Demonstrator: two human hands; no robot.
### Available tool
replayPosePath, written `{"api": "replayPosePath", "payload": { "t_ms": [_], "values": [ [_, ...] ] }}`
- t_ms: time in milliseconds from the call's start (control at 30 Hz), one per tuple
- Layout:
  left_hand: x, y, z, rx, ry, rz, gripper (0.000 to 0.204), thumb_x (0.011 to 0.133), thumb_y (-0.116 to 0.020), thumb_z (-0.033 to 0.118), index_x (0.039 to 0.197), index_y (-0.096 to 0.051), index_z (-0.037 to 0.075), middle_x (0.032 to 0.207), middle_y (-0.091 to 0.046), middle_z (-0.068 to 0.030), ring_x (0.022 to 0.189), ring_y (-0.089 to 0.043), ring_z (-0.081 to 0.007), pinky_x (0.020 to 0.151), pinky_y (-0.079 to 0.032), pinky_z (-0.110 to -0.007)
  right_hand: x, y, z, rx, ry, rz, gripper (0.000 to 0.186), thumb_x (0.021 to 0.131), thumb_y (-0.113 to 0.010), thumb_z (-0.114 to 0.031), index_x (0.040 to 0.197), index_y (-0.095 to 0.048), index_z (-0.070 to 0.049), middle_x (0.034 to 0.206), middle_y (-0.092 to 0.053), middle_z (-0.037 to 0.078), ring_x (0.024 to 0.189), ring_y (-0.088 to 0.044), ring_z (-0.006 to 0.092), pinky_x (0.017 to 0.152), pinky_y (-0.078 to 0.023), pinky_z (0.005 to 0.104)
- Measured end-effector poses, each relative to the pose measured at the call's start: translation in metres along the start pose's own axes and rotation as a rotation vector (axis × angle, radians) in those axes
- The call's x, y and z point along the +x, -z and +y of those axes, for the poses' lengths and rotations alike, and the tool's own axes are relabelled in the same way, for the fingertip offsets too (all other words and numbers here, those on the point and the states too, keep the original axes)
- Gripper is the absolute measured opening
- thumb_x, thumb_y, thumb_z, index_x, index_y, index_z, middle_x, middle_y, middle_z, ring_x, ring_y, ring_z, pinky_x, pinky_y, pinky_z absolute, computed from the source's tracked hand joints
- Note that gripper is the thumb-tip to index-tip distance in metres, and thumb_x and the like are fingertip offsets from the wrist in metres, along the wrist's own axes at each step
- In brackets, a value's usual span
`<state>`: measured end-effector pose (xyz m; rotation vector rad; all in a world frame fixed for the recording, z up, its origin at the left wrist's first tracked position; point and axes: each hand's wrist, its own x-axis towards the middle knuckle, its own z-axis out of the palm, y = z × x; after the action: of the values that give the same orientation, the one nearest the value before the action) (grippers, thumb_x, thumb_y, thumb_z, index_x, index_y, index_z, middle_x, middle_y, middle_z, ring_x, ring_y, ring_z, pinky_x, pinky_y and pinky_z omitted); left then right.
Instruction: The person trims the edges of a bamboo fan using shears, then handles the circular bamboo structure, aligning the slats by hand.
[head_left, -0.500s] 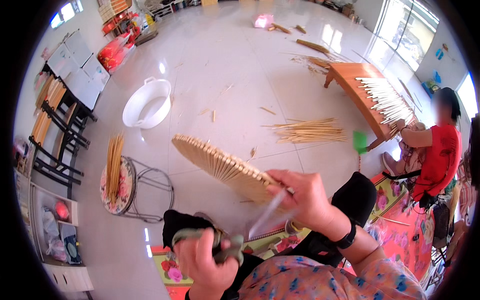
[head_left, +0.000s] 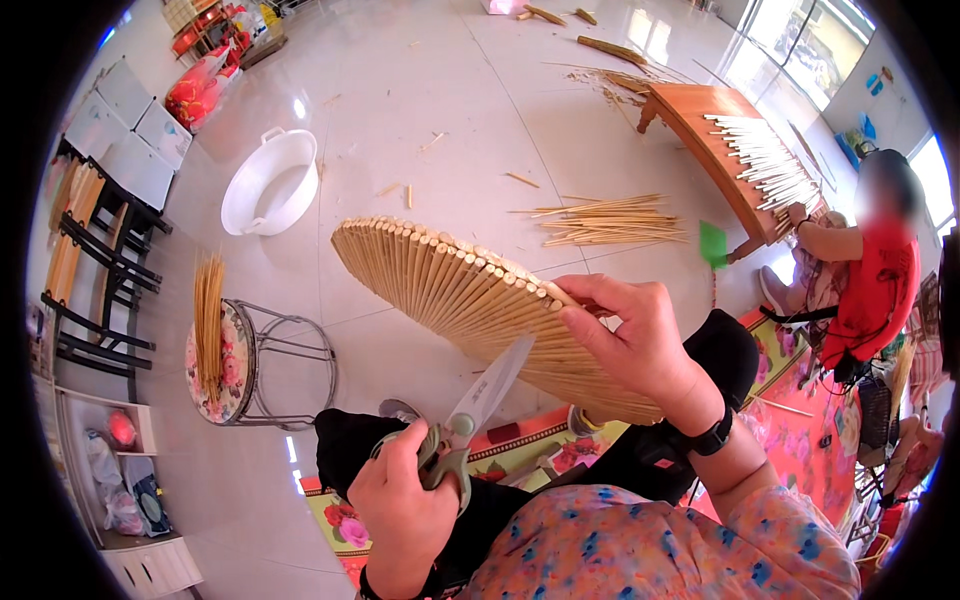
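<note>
Stalk disc (head_left: 450,290), one, round, tan: it is being held aloft before the person's knees, its stalks fanning out, their cut ends lining the upper rim. The hands are working apart, each clamped on its own article. From where I am standing, left to right:

Floral stool (head_left: 234,365), one, round-seated, metal-legged: is carrying a bundle of thin stalks (head_left: 208,320).

White tub (head_left: 240,190), one, two-handled: is standing on the floor (head_left: 370,120) beyond the stool.

Left hand (head_left: 405,505): is gripping green-handled scissors (head_left: 487,390), fingers passing through the loops; the blades are pointing up toward the disc. Whether the tip is touching it, I cannot tell.

Loose stalks (head_left: 610,225), one pile: are lying on the floor past the disc.

Right hand (head_left: 645,335), a black band (head_left: 712,435) circling its wrist: is pinching the disc's right-hand edge, thumb lying on the near face.

Wooden counter (head_left: 690,125), low: is bearing a row of white sticks (head_left: 765,165).

Co-worker (head_left: 875,295), in red: is sitting beside it, reaching toward the sticks.
</note>
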<state>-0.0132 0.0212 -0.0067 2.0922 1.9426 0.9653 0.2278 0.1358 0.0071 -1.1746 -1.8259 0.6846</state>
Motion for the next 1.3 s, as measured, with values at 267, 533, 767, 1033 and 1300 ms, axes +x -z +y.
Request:
{"api": "replayPosePath", "payload": {
  "t_ms": [267,533,767,1033,1300],
  "values": [
    [0.012,-0.005,0.012,-0.001,-0.027,0.014,0.039,0.068,-0.082,0.000,0.102,-0.062,0.002,0.071,-0.064,-0.0113,0.059,-0.064,-0.0263,0.055,-0.050,-0.032,-0.002,0.002,-0.003,0.050,0.006,-0.041,0.021,0.088,-0.065,-0.007,0.105,-0.069,0.002,0.087,-0.071,0.016,0.071,-0.071,0.0230,0.065,-0.054,0.0298],
    [0.010,0.003,0.013,0.110,-0.070,0.047,0.043,0.066,-0.082,-0.002,0.103,-0.062,0.001,0.072,-0.065,-0.0092,0.060,-0.065,-0.0214,0.056,-0.051,-0.030,0.001,0.001,0.000,0.069,0.011,-0.045,0.021,0.087,-0.067,-0.008,0.105,-0.069,0.001,0.085,-0.071,0.015,0.072,-0.072,0.0225,0.065,-0.055,0.0300],
    [-0.009,0.013,0.000,-0.698,0.348,-0.192,0.049,0.070,-0.081,-0.005,0.113,-0.058,0.000,0.081,-0.069,-0.0062,0.069,-0.065,-0.0124,0.067,-0.054,-0.026,-0.006,0.002,0.005,0.090,0.050,-0.026,0.030,0.084,-0.070,-0.006,0.112,-0.067,-0.001,0.091,-0.072,0.016,0.077,-0.073,0.0246,0.067,-0.056,0.0316],
    [0.012,0.004,0.036,-1.735,0.586,-0.971,0.062,0.083,-0.078,0.028,0.129,-0.048,-0.001,0.091,-0.064,-0.0130,0.083,-0.063,-0.0211,0.075,-0.048,-0.032,-0.001,0.001,-0.012,-0.052,0.211,-0.083,0.043,0.076,-0.073,-0.003,0.119,-0.067,-0.006,0.093,-0.071,0.014,0.076,-0.071,0.0298,0.064,-0.056,0.0342],
    [-0.014,-0.035,0.021,-2.080,0.659,-1.203,0.068,0.085,-0.071,0.043,0.130,-0.047,-0.001,0.089,-0.063,-0.0140,0.080,-0.061,-0.0224,0.073,-0.049,-0.033,-0.010,-0.001,0.001,-0.042,0.240,-0.112,0.072,0.074,-0.078,-0.008,0.140,-0.051,-0.008,0.093,-0.071,0.014,0.082,-0.071,0.0317,0.073,-0.056,0.0369]
  ]
}}
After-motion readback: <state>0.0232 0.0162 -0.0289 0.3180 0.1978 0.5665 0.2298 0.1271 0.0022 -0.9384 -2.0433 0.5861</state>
